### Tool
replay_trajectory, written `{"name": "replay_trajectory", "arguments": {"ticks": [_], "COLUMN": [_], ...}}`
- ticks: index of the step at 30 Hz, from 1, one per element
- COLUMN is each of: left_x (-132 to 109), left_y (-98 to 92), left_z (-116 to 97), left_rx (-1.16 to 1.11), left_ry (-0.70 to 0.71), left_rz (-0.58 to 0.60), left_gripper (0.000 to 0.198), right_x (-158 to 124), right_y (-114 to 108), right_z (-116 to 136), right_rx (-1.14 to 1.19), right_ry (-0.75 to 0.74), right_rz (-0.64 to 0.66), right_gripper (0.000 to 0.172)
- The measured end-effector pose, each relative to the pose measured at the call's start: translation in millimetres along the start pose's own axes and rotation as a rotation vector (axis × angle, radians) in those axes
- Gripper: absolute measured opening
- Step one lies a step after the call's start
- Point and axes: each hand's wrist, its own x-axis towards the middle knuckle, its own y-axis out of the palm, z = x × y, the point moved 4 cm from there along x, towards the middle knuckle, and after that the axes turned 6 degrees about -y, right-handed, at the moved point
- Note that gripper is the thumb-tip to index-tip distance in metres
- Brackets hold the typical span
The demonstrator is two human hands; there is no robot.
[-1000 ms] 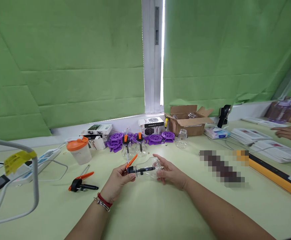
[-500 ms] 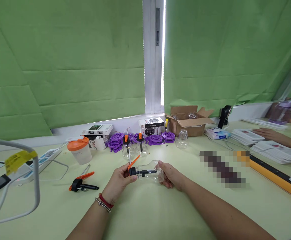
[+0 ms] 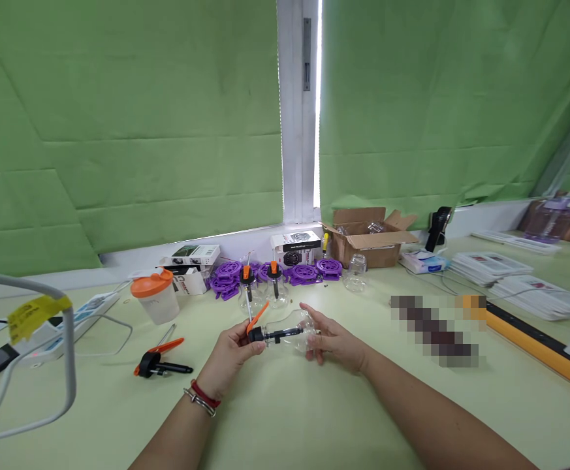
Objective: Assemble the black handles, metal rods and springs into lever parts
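black caps number four; left fingers clamp one, right fingers one bottle.

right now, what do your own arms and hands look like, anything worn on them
Both hands are ungloved, and no sleeves show. The left hand has a red band at its wrist and, just beside that on the forearm side, a silver-coloured bangle. The right hand has nothing visible worn at its wrist.
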Motion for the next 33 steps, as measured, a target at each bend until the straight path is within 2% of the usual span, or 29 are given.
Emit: {"name": "replay_trajectory", "arguments": {"ticks": [6,10,14,19,23,27,33], "left_x": [-0.6,-1.9,-1.6,0.2,2.4,3.9,2.4], "left_y": [3.0,6.4,6.3,0.6,-2.0,-3.0,-2.7], "left_z": [0.2,-0.1,0.3,3.5,8.1,11.5,11.4], "left_rx": [-0.002,0.013,0.003,-0.023,-0.052,-0.056,0.003], "left_ry": [0.020,0.030,0.030,0.025,0.012,-0.009,-0.002], "left_rz": [0.032,0.045,0.024,-0.055,-0.039,-0.005,0.015], "left_gripper": [0.038,0.035,0.042,0.030,0.028,0.025,0.020], "right_x": [5.3,8.5,9.4,4.7,2.2,4.6,7.1], "right_y": [0.4,-5.2,-5.3,0.3,0.2,-2.8,-4.7], "right_z": [-4.5,-14.6,-19.4,-4.3,3.5,-0.7,-6.8], "right_rx": [-0.087,-0.138,-0.096,0.010,0.005,-0.016,-0.040], "right_ry": [0.043,0.113,0.124,-0.013,-0.122,-0.131,-0.028], "right_rz": [-0.024,-0.095,-0.089,-0.015,0.013,0.010,-0.037], "right_gripper": [0.058,0.066,0.071,0.068,0.082,0.077,0.069]}}
